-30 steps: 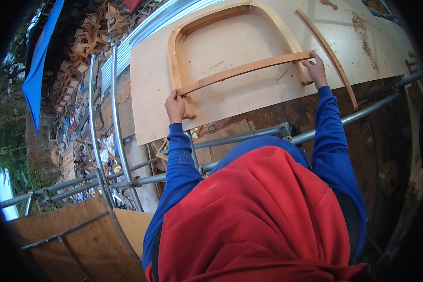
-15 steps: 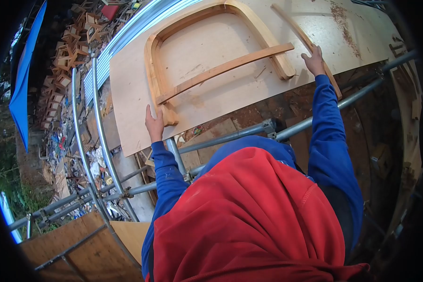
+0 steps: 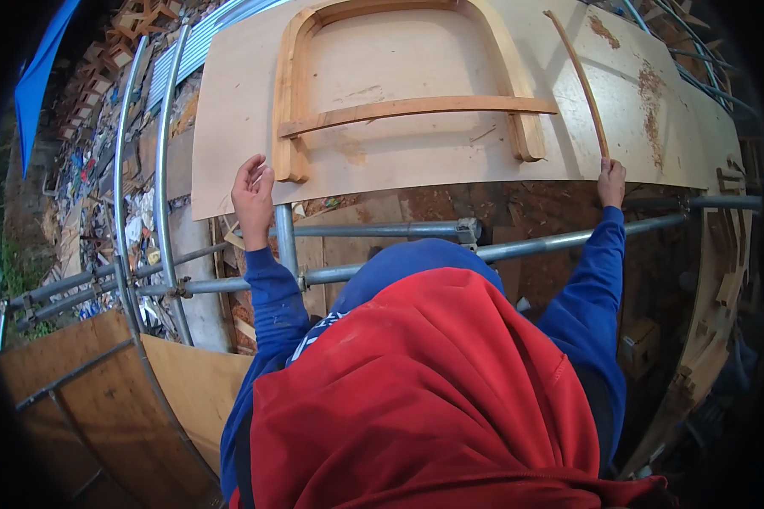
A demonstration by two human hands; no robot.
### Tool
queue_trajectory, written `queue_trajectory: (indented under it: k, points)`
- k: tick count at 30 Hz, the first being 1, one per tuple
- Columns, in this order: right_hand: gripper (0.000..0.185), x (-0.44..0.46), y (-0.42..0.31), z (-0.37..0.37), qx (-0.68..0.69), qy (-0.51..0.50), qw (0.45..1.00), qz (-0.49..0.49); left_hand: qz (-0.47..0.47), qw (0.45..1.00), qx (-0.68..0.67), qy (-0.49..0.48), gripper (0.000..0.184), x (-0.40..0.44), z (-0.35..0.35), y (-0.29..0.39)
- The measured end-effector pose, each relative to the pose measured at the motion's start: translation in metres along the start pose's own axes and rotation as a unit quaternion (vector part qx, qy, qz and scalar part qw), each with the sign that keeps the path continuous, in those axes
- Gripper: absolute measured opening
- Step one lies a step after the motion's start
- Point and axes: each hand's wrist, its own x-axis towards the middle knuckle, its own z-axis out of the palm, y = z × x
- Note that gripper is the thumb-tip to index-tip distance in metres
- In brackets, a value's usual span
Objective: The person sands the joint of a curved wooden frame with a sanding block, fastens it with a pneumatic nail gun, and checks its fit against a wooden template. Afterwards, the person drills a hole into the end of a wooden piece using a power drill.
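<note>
A U-shaped wooden frame (image 3: 292, 93) lies on a plywood sheet (image 3: 238, 110), its two ends facing me. Across those ends rests a slightly curved wooden slat (image 3: 416, 108). My left hand (image 3: 253, 199) is raised just left of the frame's near-left end, fingers loosely bent and apart, with nothing in it. At the sheet's near edge on the right, my right hand (image 3: 611, 182) is closed on the near end of a thin, curved wooden strip (image 3: 582, 76). The strip's far end reaches across the sheet, right of the frame.
Metal scaffold pipes (image 3: 365, 230) run between me and the sheet, and others (image 3: 163, 170) rise at left. Sawdust (image 3: 651, 102) lies on the sheet's right side. More wood pieces (image 3: 713, 314) are at far right. Debris and stacked wooden frames lie below left.
My right hand has gone from partway along the strip to its near end, and the strip lies farther onto the sheet. My left hand has moved off the frame's near-left end. The view has turned.
</note>
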Motion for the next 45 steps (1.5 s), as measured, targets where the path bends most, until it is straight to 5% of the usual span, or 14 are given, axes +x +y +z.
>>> queue_trajectory:
  k: [3, 9, 15, 22, 28, 30, 35, 38, 39, 42, 45]
  points:
    - [0.041, -0.020, -0.023, -0.037, 0.100, 0.054, 0.984, -0.138, -0.005, 0.998, -0.008, 0.063, 0.035, -0.004, -0.020, -0.014]
    - [0.030, -0.064, -0.177, -0.125, 0.140, -0.035, 0.924, -0.355, -0.046, 0.989, -0.077, 0.120, 0.041, 0.015, -0.037, -0.021]
    - [0.031, -0.099, -0.274, -0.088, 0.111, -0.137, 0.881, -0.440, -0.081, 0.993, -0.049, 0.066, 0.060, 0.050, -0.018, -0.062]
    - [0.035, -0.102, -0.305, -0.045, 0.078, -0.154, 0.870, -0.462, -0.075, 0.996, 0.027, -0.028, 0.047, 0.056, 0.009, -0.103]
    - [0.037, -0.083, -0.287, -0.015, 0.034, -0.070, 0.869, -0.489, 0.074, 0.973, 0.217, 0.011, 0.068, 0.041, 0.027, -0.105]
    - [0.040, -0.083, -0.282, -0.002, 0.014, -0.059, 0.888, -0.456, 0.054, 0.973, 0.223, 0.006, 0.069, 0.032, 0.032, -0.076]
    - [0.089, -0.111, -0.260, -0.002, 0.015, 0.103, 0.967, -0.233, 0.049, 0.955, 0.292, -0.008, 0.073, 0.040, 0.026, -0.085]
    - [0.107, -0.108, -0.235, 0.016, 0.146, 0.075, 0.983, 0.081, 0.056, 0.959, 0.278, -0.027, 0.068, 0.041, 0.024, -0.077]
    - [0.113, -0.101, -0.211, 0.042, 0.264, 0.099, 0.957, 0.071, 0.052, 0.962, 0.265, -0.038, 0.065, 0.043, 0.022, -0.076]
    - [0.116, -0.096, -0.196, 0.039, 0.312, -0.054, 0.943, 0.099, 0.048, 0.977, 0.194, -0.076, 0.058, 0.055, 0.015, -0.093]
    - [0.121, -0.102, -0.211, 0.033, 0.320, -0.001, 0.938, 0.131, 0.053, 0.979, 0.173, -0.096, 0.056, 0.063, 0.011, -0.106]
